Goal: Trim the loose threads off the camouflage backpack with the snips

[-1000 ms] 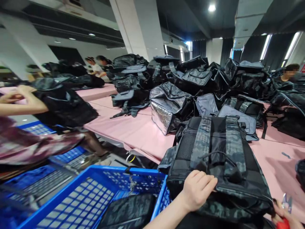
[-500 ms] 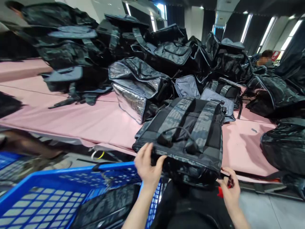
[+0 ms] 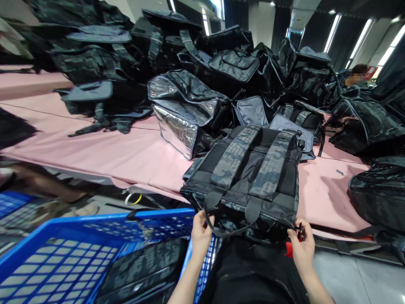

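A black and grey camouflage backpack (image 3: 242, 169) lies straps up on the pink table's front edge. My left hand (image 3: 202, 232) has its fingers closed at the backpack's near left edge, beside a hanging loop strap (image 3: 228, 231). At the near right corner, my right hand (image 3: 302, 242) is closed around a small dark tool with a red part (image 3: 289, 250), its fingertips close to the backpack. What the fingertips pinch on the bag itself is partly hidden.
Below left stands a blue basket (image 3: 57, 223) with a camouflage bag (image 3: 142, 270) inside. An open silver-lined bag (image 3: 180, 122) and piled backpacks (image 3: 234, 65) cover the pink table (image 3: 133, 147) behind. Another bag (image 3: 379, 194) sits at right. A person (image 3: 357, 76) is in the background.
The loop strap has dropped from the top of the backpack over its near edge. My left hand has moved slightly right and down, and its spread fingers have closed.
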The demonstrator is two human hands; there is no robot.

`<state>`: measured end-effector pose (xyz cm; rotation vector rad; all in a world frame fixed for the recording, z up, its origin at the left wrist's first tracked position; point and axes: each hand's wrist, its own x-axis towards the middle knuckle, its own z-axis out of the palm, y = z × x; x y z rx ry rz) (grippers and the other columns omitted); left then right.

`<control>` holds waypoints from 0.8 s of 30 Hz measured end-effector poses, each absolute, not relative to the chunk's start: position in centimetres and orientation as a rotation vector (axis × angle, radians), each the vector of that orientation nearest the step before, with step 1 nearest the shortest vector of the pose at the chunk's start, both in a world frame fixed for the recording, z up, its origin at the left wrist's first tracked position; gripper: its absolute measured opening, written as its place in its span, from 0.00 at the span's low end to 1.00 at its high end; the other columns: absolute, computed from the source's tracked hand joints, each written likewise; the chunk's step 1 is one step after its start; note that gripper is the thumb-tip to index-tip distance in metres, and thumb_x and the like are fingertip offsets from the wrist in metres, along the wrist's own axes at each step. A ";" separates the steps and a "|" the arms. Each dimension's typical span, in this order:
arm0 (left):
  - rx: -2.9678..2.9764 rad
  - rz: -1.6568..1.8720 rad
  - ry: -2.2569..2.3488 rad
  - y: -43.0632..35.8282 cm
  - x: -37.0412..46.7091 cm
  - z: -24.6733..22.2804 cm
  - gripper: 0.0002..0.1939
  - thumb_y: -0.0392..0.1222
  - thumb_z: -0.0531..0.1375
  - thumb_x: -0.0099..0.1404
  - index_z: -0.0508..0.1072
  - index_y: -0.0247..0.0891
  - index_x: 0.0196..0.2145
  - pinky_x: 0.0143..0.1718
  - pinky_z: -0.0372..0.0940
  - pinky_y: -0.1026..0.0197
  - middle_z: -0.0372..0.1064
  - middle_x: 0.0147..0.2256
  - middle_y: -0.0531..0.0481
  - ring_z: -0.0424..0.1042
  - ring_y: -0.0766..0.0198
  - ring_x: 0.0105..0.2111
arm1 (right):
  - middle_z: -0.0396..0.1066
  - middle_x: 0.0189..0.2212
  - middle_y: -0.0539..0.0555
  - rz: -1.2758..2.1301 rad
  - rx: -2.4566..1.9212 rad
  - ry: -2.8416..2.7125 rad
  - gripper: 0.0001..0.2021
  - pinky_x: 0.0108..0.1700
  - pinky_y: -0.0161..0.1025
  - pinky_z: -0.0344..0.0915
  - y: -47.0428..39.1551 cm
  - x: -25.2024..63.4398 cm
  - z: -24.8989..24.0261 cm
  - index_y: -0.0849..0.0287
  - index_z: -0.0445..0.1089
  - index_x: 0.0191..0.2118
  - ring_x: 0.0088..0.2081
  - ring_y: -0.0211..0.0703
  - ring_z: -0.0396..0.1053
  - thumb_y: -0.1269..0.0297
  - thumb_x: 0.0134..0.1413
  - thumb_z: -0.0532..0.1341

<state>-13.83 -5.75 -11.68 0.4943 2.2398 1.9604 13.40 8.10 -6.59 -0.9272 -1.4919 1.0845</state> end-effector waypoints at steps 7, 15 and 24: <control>0.686 1.731 1.993 -3.6 -6.7 -10.7 0.10 0.48 0.55 0.58 0.68 0.40 0.26 0.34 0.65 0.57 0.65 0.24 0.51 0.68 0.57 0.30 | 0.62 0.30 0.49 1.174 -0.912 -1.506 0.09 0.34 0.34 0.61 8.2 13.1 -5.3 0.58 0.65 0.34 0.31 0.39 0.60 0.62 0.47 0.63; 1.036 1.460 1.189 -1.2 4.1 -1.8 0.15 0.52 0.56 0.60 0.72 0.36 0.29 0.24 0.64 0.64 0.68 0.30 0.48 0.67 0.69 0.20 | 0.63 0.28 0.49 1.170 -0.913 -1.481 0.08 0.33 0.34 0.61 8.3 13.3 -4.7 0.58 0.65 0.34 0.29 0.38 0.62 0.62 0.47 0.62; 0.170 1.645 1.222 -1.5 0.0 -6.5 0.18 0.55 0.66 0.51 0.69 0.38 0.26 0.34 0.68 0.60 0.72 0.27 0.51 0.73 0.64 0.29 | 0.63 0.28 0.48 1.099 -0.882 -1.520 0.07 0.34 0.35 0.61 9.1 13.3 -5.3 0.59 0.65 0.34 0.30 0.38 0.62 0.63 0.49 0.62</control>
